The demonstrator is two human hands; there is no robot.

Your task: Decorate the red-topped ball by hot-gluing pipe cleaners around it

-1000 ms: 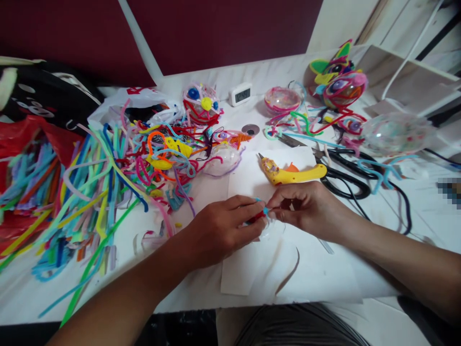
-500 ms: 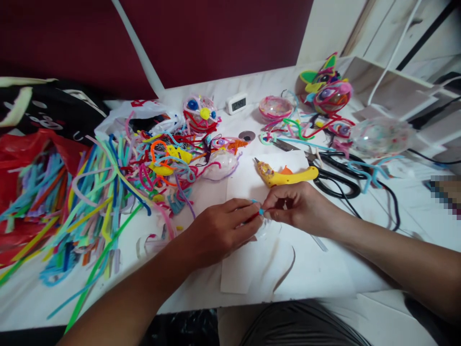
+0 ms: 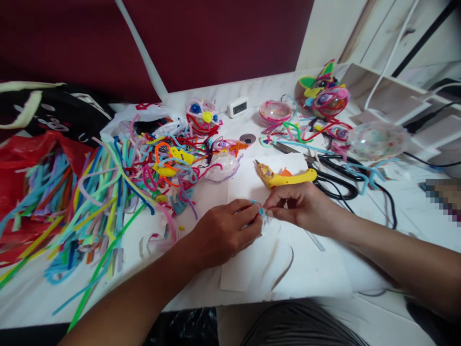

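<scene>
blue piece (image 3: 261,211) half hidden, pixelated patch (image 3: 445,198) right

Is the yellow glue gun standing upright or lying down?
Lying down: the yellow glue gun rests on its side on the white paper, its nozzle pointing left.

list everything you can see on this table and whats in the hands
pipe cleaners: many, mixed colours, heaped at left
glue gun: one, yellow, centre, beyond the hands
scissors: one pair, black, right of glue gun
clock: one, white, far edge
decorated balls: at least two, clear with coloured wraps, far side
paper sheet: one, white, under the hands
blue piece: one, between fingertips
left hand: pinches blue piece
right hand: pinches blue piece
</scene>
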